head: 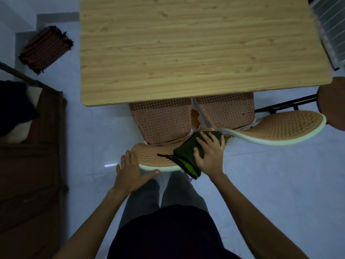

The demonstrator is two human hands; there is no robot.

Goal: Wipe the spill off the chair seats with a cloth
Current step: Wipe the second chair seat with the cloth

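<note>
Both hands are down on the nearer chair's backrest: my left hand [133, 171] lies spread over the pale rim of the left chair's back [149, 156], bracing it and gripping nothing, while my right hand [209, 152] lies flat with fingers splayed, pressing a dark green cloth [184, 156] against the spot where the two backrests meet. The cloth is folded, a brighter green layer showing at its near edge, and it hangs partly off the backrest toward me. I count two chairs pushed under the wooden table [186, 49], so two perforated seats: the left seat [162, 120] and the right seat [225, 111]. An orange-looking patch [196, 116] sits in the gap between them, which I take to be the spill, though it is too small to be sure. By my reading the wiping of the seats has barely begun; the cloth is on the backs, not on either seat, and both seats are left to do. One cloth is in use; one striped mat [44, 49] lies on the floor well apart.
</note>
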